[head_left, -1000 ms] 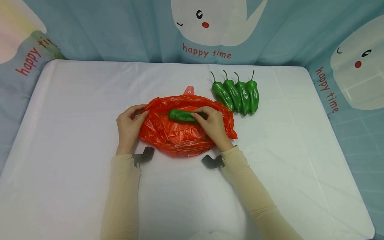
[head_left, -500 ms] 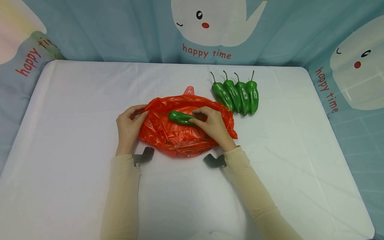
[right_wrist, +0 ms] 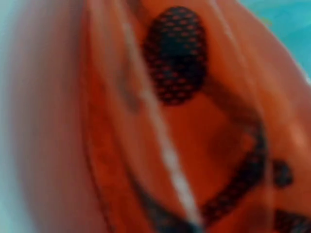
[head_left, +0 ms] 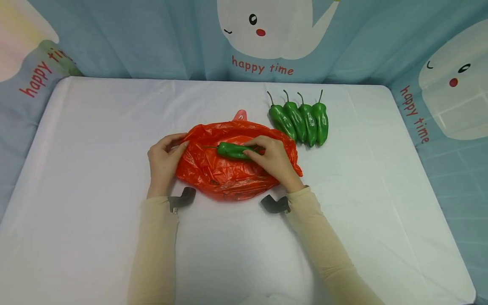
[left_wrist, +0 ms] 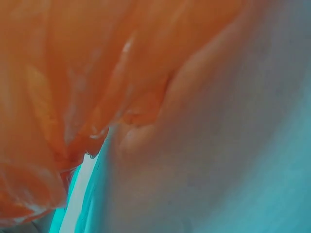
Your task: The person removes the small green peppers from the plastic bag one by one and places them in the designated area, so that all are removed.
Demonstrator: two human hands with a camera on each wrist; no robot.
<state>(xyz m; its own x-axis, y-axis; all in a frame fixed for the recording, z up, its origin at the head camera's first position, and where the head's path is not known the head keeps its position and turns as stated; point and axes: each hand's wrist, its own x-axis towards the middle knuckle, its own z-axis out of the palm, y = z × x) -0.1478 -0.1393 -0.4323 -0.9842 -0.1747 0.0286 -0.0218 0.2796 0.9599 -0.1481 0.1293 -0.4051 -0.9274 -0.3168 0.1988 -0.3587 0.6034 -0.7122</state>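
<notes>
- Up close, both wrist views are blurring into orange plastic and skin, showing little else.
- Right hand (head_left: 272,161) is pinching a green pepper (head_left: 233,150) with curled fingers, holding it over the red plastic bag (head_left: 225,173) mid-table.
- Left hand (head_left: 164,163) is gripping the bag's left edge, fingers curling around it.
- Four more peppers (head_left: 303,120) are lying side by side just right of the bag.

Long cream sleeves (head_left: 154,250) on both arms; dark camera mount (head_left: 182,198) strapped at each wrist.

"happy time" on backdrop (head_left: 152,38)
</notes>
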